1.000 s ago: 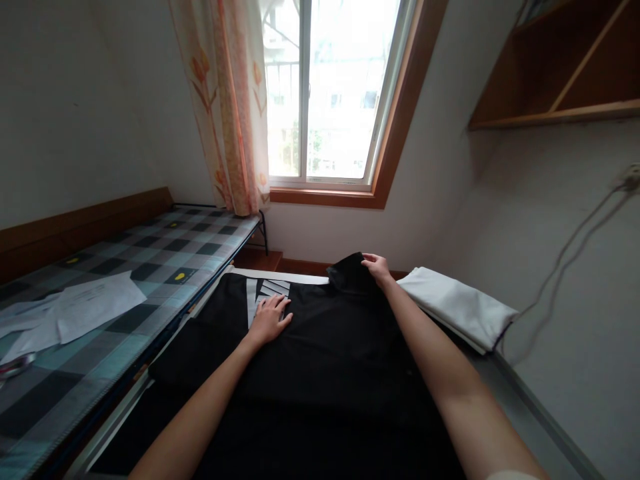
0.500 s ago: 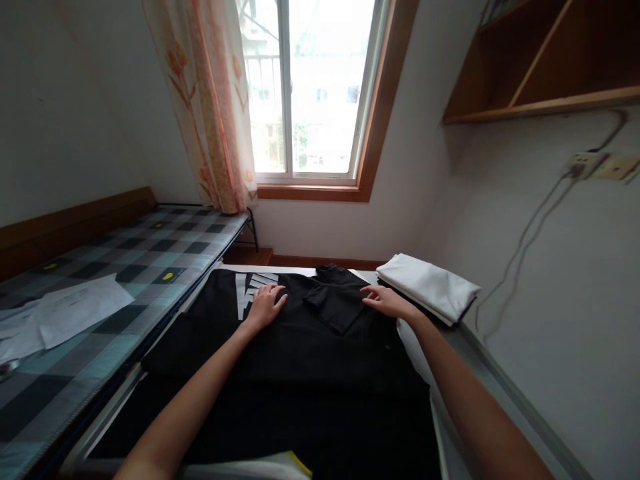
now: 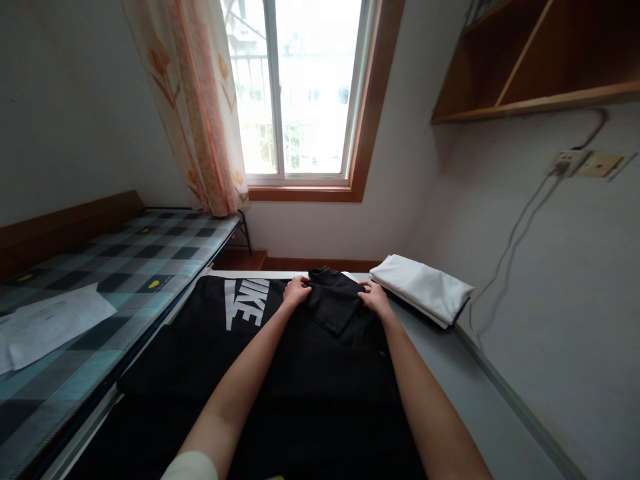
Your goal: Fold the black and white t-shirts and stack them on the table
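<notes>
Black garment (image 3: 330, 373) lies spread on the pale counter (image 3: 445, 400) at 6 o'clock, white lettering (image 3: 247, 305) printed on it toward 8 o'clock. Near its far edge the left hand (image 3: 297, 291) at 7 o'clock and the right hand (image 3: 375, 297) at 4 o'clock each pinch its folded-over part by the fingertips. Just beside the right hand lies a folded white cloth (image 3: 421, 288), with the window (image 3: 305, 93) farthest at 12 o'clock
</notes>
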Tool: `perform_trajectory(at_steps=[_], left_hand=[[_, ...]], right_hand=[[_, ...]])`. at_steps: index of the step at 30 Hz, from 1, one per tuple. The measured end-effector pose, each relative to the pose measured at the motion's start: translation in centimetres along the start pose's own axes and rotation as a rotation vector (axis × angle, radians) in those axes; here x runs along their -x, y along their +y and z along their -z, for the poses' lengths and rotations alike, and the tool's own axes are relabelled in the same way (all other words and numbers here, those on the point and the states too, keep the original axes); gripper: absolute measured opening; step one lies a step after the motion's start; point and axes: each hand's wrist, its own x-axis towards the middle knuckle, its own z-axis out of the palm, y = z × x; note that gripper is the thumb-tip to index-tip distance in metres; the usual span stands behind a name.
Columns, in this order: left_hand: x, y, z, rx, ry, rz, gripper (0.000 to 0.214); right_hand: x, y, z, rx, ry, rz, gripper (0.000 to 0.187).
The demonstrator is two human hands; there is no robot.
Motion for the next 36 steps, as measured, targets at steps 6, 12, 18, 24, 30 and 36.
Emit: perform_trajectory(at_steps=[6, 12, 18, 24, 30, 36], left_hand=[[-0.1, -0.4, -0.8, 0.025, 0.093, 0.006, 0.034], [-0.6, -1.0, -1.2, 0.057, 0.087, -0.061, 0.042], [-0.1, -0.5, -1.1, 0.027, 0.115, -0.130, 0.029], [0.7, 0.1, -0.4, -0.145, -0.103, -0.500, 0.021], [0.1, -0.1, 1.7, -0.104, -0.497, -0.548, 0.041], [0.0, 0.0, 3.5, -0.108, -0.659, -0.532, 0.051]], right_hand=[[0.0, 0.5, -1.0, -0.117, 0.034, -0.050, 0.035], [1.6, -0.7, -1.4, 0.085, 0.174, -0.012, 0.031], [3.4, -2.5, -1.4, 0.302, 0.246, 0.016, 0.030], [3.7, -3.8, -2.2, 0.358, 0.063, 0.403, 0.023], [3.8, -3.5, -3.5, 0.337, -0.069, 0.447, 0.020], [3.9, -3.6, -3.0, 0.329, -0.081, 0.433, 0.017]])
